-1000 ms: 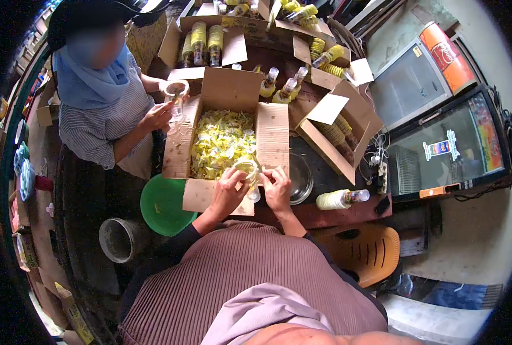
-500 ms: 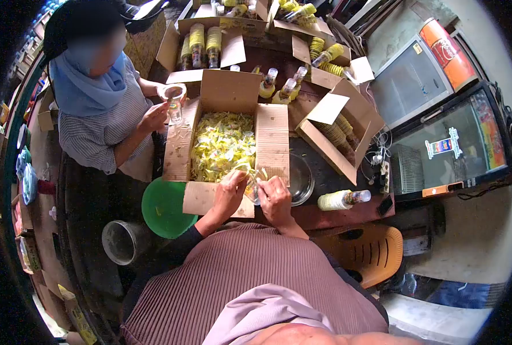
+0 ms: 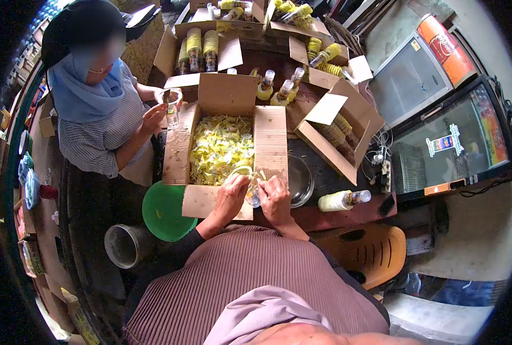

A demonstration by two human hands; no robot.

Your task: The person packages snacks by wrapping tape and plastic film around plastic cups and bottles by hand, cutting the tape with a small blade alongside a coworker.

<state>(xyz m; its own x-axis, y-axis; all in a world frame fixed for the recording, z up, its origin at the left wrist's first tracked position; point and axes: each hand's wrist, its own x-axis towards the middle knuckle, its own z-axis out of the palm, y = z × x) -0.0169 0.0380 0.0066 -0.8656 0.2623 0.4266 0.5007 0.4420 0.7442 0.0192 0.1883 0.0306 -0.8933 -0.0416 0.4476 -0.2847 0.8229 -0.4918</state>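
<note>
My left hand is closed in a pinch on a thin yellow strip, which arcs up over its fingertips. Beside it, my right hand is closed too, with a small yellowish end poking out above the fingers; what else it grips is hidden. Between both hands shows part of a clear plastic cup, mostly covered by fingers. Both hands are over the near flap of an open cardboard box, which is filled with loose yellow and white plastic strips.
A co-worker at the left holds a clear cup. A green basin and grey bucket stand at the left. Right are a glass bowl, a lying stack of cups and an open carton.
The yellow strip at my left fingertips now bows up in a clearer arc. My hands stay close together near the box. The co-worker's cup and hands have shifted slightly.
</note>
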